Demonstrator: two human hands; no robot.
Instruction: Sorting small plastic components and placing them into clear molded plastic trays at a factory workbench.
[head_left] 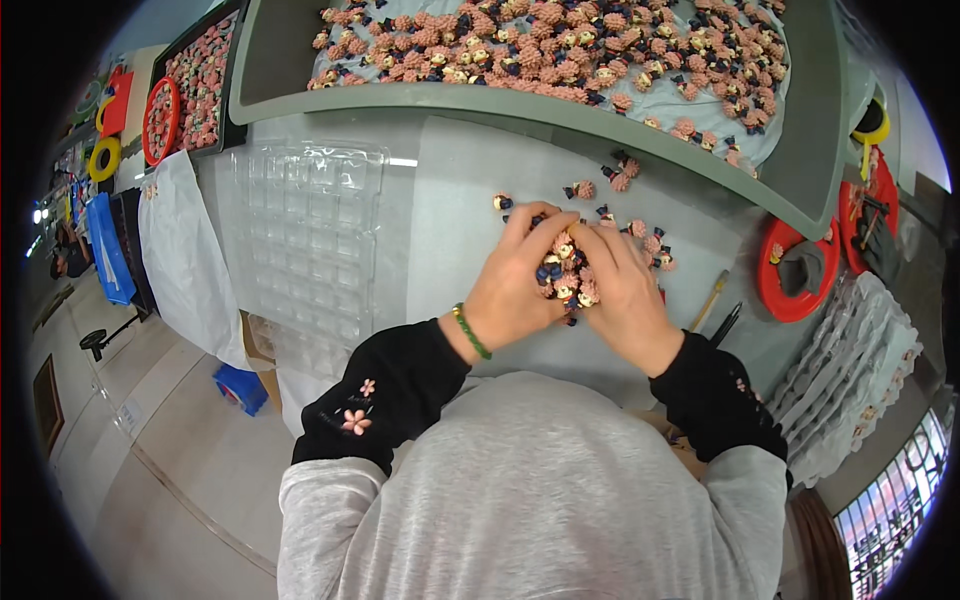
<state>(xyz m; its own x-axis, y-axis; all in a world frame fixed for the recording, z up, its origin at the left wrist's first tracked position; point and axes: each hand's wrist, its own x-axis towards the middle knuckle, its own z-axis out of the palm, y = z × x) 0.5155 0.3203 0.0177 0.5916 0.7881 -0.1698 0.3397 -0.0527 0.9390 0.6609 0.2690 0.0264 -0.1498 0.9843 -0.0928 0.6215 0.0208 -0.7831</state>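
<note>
Small figurines with pink ruffled tops and dark blue bodies (566, 275) are heaped between my two hands on the white work surface. My left hand (520, 275), with a green bead bracelet (470, 332) at its wrist, curves round the heap from the left. From the right, my right hand (625, 290) cups the same heap, its fingertips close to the left hand's. Both hands are closed round the figurines. A few loose figurines (622, 172) lie just beyond the fingers, and others lie beside the right hand.
A large grey-green bin (520, 100) full of figurines stands at the back. To the left is a clear compartment tray (310, 240). On the right are a brush (710, 300), a black pen (727, 325), a red dish (775, 290) and stacked clear trays (850, 370).
</note>
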